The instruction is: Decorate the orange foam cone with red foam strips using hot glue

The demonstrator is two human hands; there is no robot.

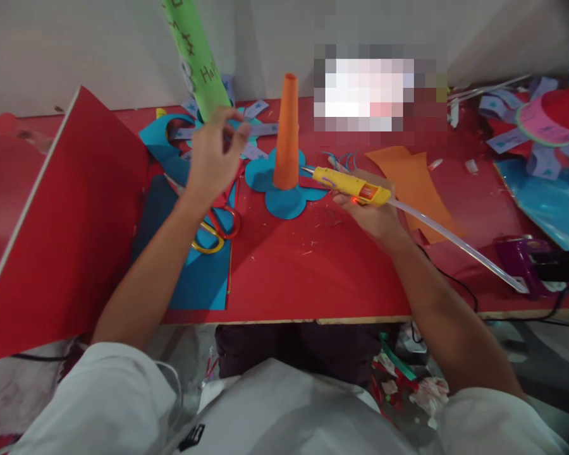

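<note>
My right hand [372,215] grips a yellow hot glue gun [344,183] with a long clear glue stick [455,243] sticking out of its back. The gun's nozzle points left, close to the base of an orange paper cone [287,136]. That cone stands upright on a blue flower-shaped paper base [284,205]. My left hand [215,148] is raised in front of the lower end of a green paper tube [196,63] with handwriting on it. Its fingers are loosely bent, with a gap beside the thumb, and appear to hold nothing.
Scissors with red and yellow handles [227,222] lie on blue paper [203,284]. A red board [80,221] leans at left. Orange paper [420,196] lies right of the cone. A purple device [521,259] with cables and a pink-rimmed paper piece [547,120] are farther right.
</note>
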